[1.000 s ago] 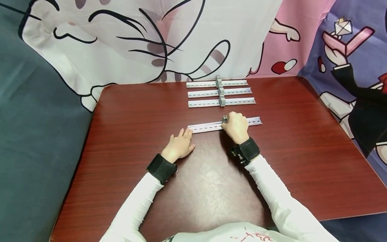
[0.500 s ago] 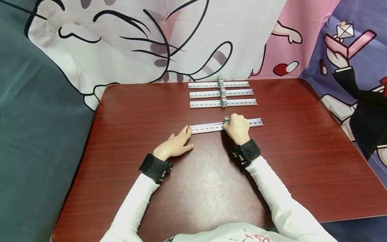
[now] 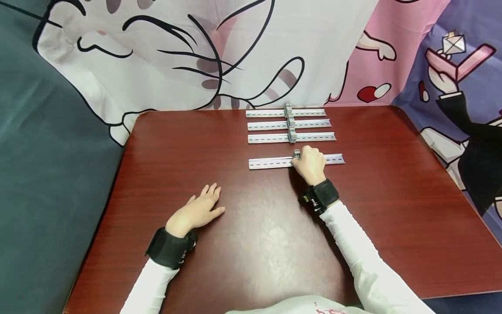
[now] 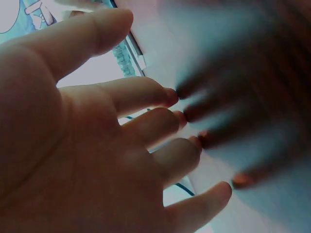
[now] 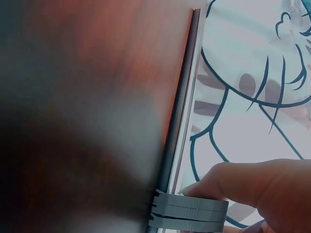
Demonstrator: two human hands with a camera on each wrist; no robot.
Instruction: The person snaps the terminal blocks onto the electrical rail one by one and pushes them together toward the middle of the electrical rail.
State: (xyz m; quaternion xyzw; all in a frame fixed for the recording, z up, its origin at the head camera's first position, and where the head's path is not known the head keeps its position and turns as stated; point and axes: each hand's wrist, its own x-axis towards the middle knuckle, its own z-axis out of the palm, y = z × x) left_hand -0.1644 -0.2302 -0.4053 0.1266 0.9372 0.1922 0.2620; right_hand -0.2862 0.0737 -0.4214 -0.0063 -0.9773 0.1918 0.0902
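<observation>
A slotted metal DIN rail [image 3: 270, 163] lies crosswise on the table before me. My right hand [image 3: 310, 165] is on it right of the middle, pinching small grey terminal blocks [image 5: 189, 212] that sit across the rail. The far end of these blocks pokes out past my thumb in the head view; my fingers hide the rest. Off to the left, apart from the rail, my left hand [image 3: 196, 212] is held palm down with its fingers spread and nothing in it. In the left wrist view the fingertips come close to their reflections or shadows on the tabletop.
Three similar rails [image 3: 266, 139] lie parallel farther back, with a row of grey terminal blocks [image 3: 290, 123] across their middles. Behind the brown table [image 3: 176, 144] hangs a printed cloth [image 3: 157, 78] along its back edge.
My left hand has let go of the rail's left end and moved left and toward my body. The right hand stays on the blocks, and the rail now lies slightly straighter.
</observation>
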